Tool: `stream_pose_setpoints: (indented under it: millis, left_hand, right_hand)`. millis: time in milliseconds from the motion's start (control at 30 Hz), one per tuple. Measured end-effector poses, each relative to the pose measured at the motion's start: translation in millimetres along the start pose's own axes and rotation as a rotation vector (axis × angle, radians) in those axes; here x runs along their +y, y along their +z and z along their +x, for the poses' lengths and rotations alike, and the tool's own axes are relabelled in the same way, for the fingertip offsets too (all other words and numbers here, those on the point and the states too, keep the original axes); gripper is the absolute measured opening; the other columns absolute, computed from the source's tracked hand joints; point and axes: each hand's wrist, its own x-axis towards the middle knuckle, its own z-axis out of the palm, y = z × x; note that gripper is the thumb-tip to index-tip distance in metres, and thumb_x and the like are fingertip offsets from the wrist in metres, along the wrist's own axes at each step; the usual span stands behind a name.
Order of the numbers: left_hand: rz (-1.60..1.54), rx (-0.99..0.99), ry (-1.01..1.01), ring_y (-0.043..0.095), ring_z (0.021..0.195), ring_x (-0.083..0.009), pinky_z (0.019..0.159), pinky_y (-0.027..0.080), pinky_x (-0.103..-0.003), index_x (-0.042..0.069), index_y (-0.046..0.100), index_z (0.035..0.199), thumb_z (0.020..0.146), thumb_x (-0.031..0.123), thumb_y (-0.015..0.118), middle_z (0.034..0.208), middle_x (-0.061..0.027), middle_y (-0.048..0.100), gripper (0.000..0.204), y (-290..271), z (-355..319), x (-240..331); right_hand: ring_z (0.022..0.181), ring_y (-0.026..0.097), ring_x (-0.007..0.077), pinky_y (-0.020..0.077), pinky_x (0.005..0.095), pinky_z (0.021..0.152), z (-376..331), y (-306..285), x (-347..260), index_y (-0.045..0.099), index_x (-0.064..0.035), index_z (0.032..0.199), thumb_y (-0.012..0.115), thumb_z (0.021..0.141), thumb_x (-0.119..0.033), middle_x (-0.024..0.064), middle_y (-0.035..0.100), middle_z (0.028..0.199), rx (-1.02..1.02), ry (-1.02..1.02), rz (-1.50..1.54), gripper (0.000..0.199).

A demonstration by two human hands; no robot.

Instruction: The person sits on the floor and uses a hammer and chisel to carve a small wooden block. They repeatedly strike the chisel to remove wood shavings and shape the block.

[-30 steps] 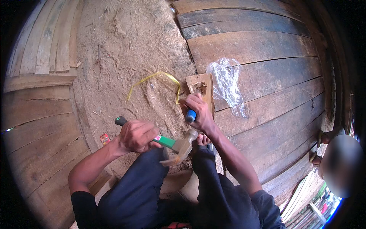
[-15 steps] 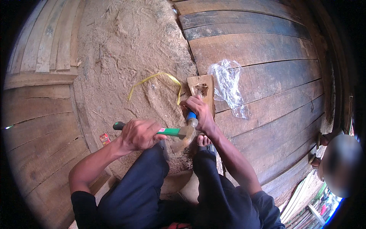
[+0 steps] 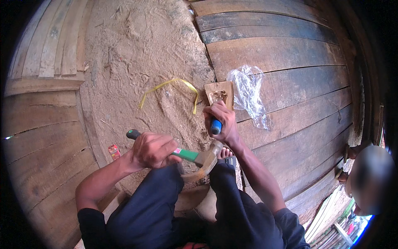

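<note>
Your left hand [image 3: 154, 150] is wrapped around the green-and-black handle of the hammer [image 3: 209, 161], just beyond your left knee [image 3: 167, 178]. The hammer's metal head sits to the right of that hand, its striking face just short of the blue-handled tool [image 3: 216, 127] — a gap shows between them. Your right hand [image 3: 222, 116] is clenched around this tool, whose butt points back toward you; its far end is mostly hidden by the hand. The wooden block [image 3: 210, 88] lies directly beyond the right hand, its rough recess facing up just past the knuckles. Left of the block, a yellow strip [image 3: 146, 94] lies curved on the dirt ground [image 3: 137, 50]; right of it, clear plastic film [image 3: 251, 93] lies on the planks [image 3: 290, 76].
</note>
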Motion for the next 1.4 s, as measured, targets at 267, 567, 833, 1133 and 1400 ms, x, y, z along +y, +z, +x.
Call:
stream_pose_setpoints:
  millis: [267, 567, 833, 1133, 1400]
  left_hand:
    - [-0.010, 0.019, 0.000, 0.056, 0.050, -0.0276, 0.043, 0.044, -0.039, 0.004, 0.052, 0.077, 0.095, 0.044, 0.052, 0.060, -0.0094, 0.049, 0.044, 0, 11, 9]
    - [0.056, -0.018, -0.086, 0.059, 0.052, -0.0295, 0.044, 0.046, -0.039, 0.004, 0.053, 0.078, 0.091, 0.040, 0.060, 0.062, -0.0116, 0.053, 0.039, 3, 13, 9]
    - [0.092, -0.086, -0.084, 0.058, 0.049, -0.0286, 0.043, 0.047, -0.040, 0.004, 0.051, 0.076, 0.094, 0.044, 0.052, 0.058, -0.0101, 0.050, 0.043, 5, 12, -5]
    - [0.098, -0.049, -0.066, 0.059, 0.050, -0.0278, 0.042, 0.047, -0.038, 0.004, 0.053, 0.077, 0.094, 0.043, 0.053, 0.060, -0.0104, 0.052, 0.043, 1, 14, -1]
    - [0.067, -0.057, -0.098, 0.057, 0.051, -0.0269, 0.044, 0.045, -0.038, 0.003, 0.052, 0.076, 0.094, 0.046, 0.052, 0.062, -0.0099, 0.050, 0.047, 11, 11, -2]
  right_hand:
    - [0.064, 0.055, 0.0272, 0.0469, 0.0359, 0.066, -6, 7, 7, 0.062, -0.0022, 0.085, 0.061, 0.068, 0.001, 0.0096, 0.056, 0.069, 0.040, 0.046, -0.039, 0.018]
    - [0.068, 0.057, 0.0282, 0.0460, 0.0364, 0.072, -5, 1, 13, 0.062, -0.0032, 0.089, 0.063, 0.064, -0.005, 0.0090, 0.059, 0.072, -0.016, 0.048, 0.000, 0.025]
    - [0.063, 0.057, 0.0263, 0.0471, 0.0357, 0.069, -4, -1, 10, 0.062, -0.0011, 0.087, 0.060, 0.069, -0.003, 0.0089, 0.058, 0.069, -0.008, 0.024, -0.020, 0.018]
    - [0.070, 0.059, 0.0292, 0.0490, 0.0380, 0.068, -3, -1, 2, 0.063, -0.0016, 0.090, 0.063, 0.075, -0.003, 0.0114, 0.059, 0.072, -0.014, 0.091, -0.026, 0.015]
    - [0.074, 0.058, 0.0324, 0.0480, 0.0393, 0.069, -15, -8, 16, 0.061, -0.0019, 0.095, 0.065, 0.067, -0.008, 0.0118, 0.059, 0.075, -0.067, 0.053, -0.029, 0.029]
